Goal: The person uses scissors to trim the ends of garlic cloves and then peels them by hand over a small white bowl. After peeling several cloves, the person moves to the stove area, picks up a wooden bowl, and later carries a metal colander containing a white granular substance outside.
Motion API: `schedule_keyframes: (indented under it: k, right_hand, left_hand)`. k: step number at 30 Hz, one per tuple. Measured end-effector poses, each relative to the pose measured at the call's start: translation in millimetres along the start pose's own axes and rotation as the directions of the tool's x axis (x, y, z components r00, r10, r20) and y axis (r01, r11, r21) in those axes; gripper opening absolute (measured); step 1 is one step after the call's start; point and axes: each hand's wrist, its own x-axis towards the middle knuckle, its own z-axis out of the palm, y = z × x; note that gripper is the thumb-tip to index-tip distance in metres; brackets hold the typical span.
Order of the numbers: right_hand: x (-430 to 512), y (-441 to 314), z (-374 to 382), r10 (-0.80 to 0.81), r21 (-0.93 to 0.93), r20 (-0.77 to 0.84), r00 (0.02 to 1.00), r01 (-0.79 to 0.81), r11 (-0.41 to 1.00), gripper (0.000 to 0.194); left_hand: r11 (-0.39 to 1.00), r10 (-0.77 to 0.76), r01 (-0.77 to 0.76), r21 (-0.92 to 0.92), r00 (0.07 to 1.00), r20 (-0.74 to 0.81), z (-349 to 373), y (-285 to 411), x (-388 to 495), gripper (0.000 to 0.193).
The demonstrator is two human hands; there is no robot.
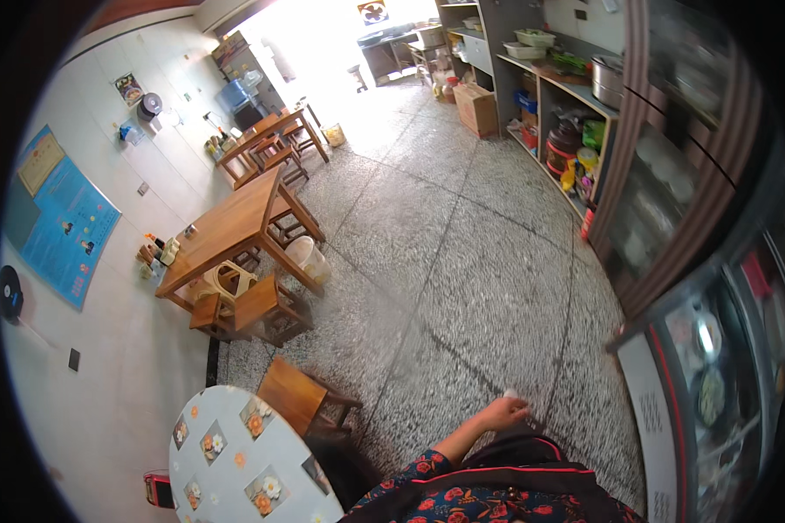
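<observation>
My left hand (505, 413) hangs in front of my dark apron (517, 451) with its fingers curled. Whether anything lies inside the fingers is hidden. A small pale thing (510, 393) shows just beyond the knuckles, too little of it to name. The forearm comes out of a dark sleeve with red flowers (435, 465). My right hand is out of view. Nearest on the left are a wooden stool (293, 393) and a round table with a flower-patterned cover (226, 428). Speckled stone flooring (458, 281) stretches ahead of me.
Wooden tables (235, 219) with stools (258, 304) line the left wall, a white bucket (307, 258) beside one. On the right stand a glass display fridge (667, 418), a glass-fronted cabinet (654, 189) and shelves holding a steel pot (607, 82). A cardboard box (475, 110) sits farther back.
</observation>
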Motion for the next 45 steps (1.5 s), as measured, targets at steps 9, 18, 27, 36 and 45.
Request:
schedule_keyframes:
  k: [9, 18, 27, 36, 45]
  right_hand:
    - [255.5, -402.7, -262.3, -0.570, -0.181, -0.314, 0.760, 0.541, 0.821, 0.032]
    - [390.6, -711.7, -356.7, -0.720, -0.109, -0.166, 0.673, 0.714, 0.692, 0.028]
    - [514.6, -700.9, -396.5, -0.283, -0.184, -0.041, 0.958, 0.271, 0.945, 0.030]
    - [718.1, -1027.6, -544.0, -0.489, -0.339, -0.082, 0.868, 0.437, 0.833, 0.030]
    - [864.4, -1452.7, -653.5, -0.761, 0.004, -0.268, 0.591, 0.791, 0.612, 0.023]
  left_hand:
    - [0.678, -0.711, 0.535, -0.505, 0.651, -0.266, -169.1, -191.0, -1.1, 0.049]
    - [0.615, -0.756, 0.575, -0.539, 0.624, -0.197, -312.9, -259.4, 56.6, 0.040]
    - [0.753, -0.597, 0.300, -0.586, 0.685, -0.417, -676.7, -255.7, 359.8, 0.030]
    - [0.733, -0.654, 0.441, -0.518, 0.666, -0.359, -899.8, -257.3, 491.2, 0.053]
    - [0.352, -0.799, 0.249, -0.902, 0.583, -0.151, -1066.8, -363.4, 548.2, 0.072]
